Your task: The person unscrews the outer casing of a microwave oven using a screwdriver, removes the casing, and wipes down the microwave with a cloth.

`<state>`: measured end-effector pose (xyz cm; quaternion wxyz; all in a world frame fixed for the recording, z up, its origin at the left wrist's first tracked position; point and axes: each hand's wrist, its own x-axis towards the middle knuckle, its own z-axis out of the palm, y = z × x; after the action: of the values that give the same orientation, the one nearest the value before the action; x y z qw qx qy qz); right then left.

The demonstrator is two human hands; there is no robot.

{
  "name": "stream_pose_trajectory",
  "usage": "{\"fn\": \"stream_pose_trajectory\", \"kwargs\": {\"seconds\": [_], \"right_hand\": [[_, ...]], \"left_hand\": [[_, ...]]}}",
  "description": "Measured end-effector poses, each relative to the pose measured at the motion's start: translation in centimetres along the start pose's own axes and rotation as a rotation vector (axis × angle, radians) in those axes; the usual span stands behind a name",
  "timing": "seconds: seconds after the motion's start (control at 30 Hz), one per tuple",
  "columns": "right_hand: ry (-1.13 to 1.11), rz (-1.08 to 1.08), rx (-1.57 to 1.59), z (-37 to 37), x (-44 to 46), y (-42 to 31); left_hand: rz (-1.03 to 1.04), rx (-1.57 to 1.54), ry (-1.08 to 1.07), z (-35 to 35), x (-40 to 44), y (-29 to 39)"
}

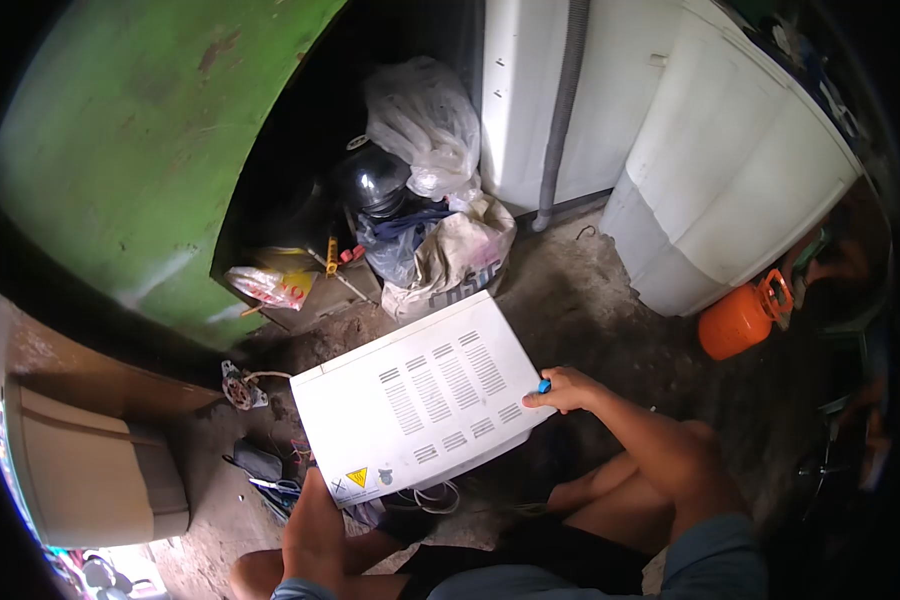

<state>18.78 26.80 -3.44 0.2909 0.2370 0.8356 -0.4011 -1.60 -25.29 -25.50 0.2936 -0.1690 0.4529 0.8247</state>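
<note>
A white vented appliance casing (pixel 440 390), boxy like that of a microwave oven, is tilted in front of my crossed legs. Rows of slots run across its face, and a yellow warning triangle is stuck near its lower left corner. My left hand (pixel 316 500) is at that corner, its fingers mostly hidden behind the casing. At the right edge, my right hand (pixel 564 390) grips the casing with the thumb on its front side. A small blue piece (pixel 544 386) shows between thumb and fingers; its kind is unclear. Cable loops (pixel 435 497) emerge below the casing.
A small motor-like part (pixel 240 386) lies on the floor at left, near dark tools (pixel 258 462). Behind the casing are a cloth sack (pixel 460 255) and a clear plastic bag (pixel 425 120). An orange gas canister (pixel 738 322) stands right, beside a large white appliance (pixel 720 170).
</note>
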Motion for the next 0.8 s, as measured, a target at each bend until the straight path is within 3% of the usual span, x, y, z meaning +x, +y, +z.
{"fn": "stream_pose_trajectory", "kwargs": {"seconds": [0.27,0.37,0.43,0.5,0.57,0.63,0.73,0.77,0.8], "right_hand": [[0.007,-0.002,-0.004,0.1,0.1,-0.3],[-0.108,0.071,-0.132,-1.0,-0.2,-0.7],[-0.327,-0.063,-0.237,-2.1,0.5,0.0],[-0.549,-0.070,-0.244,-5.1,0.8,0.1],[-0.457,-0.136,-0.124,-9.1,-0.9,0.0],[-0.287,-0.168,0.102,-11.3,-0.6,2.7],[-0.050,-0.244,0.569,-11.3,0.9,8.6],[-0.039,-0.231,0.585,-10.2,1.9,10.8],[0.045,-0.222,0.908,-8.4,2.9,13.2]], "left_hand": [[0.002,-0.014,-0.141,-0.2,0.6,2.8],[-0.064,-0.021,-0.261,-0.4,1.8,4.9],[0.218,0.469,0.035,1.8,0.8,7.3],[-0.010,0.235,-0.083,5.9,-1.6,11.6],[0.203,0.629,0.446,14.3,-5.6,13.5],[0.162,0.744,0.463,12.2,-3.1,13.5],[0.423,1.419,0.393,8.5,-0.1,10.0],[0.600,1.707,0.393,7.6,-0.1,8.8],[0.876,2.222,0.407,4.9,-0.1,7.9]]}}
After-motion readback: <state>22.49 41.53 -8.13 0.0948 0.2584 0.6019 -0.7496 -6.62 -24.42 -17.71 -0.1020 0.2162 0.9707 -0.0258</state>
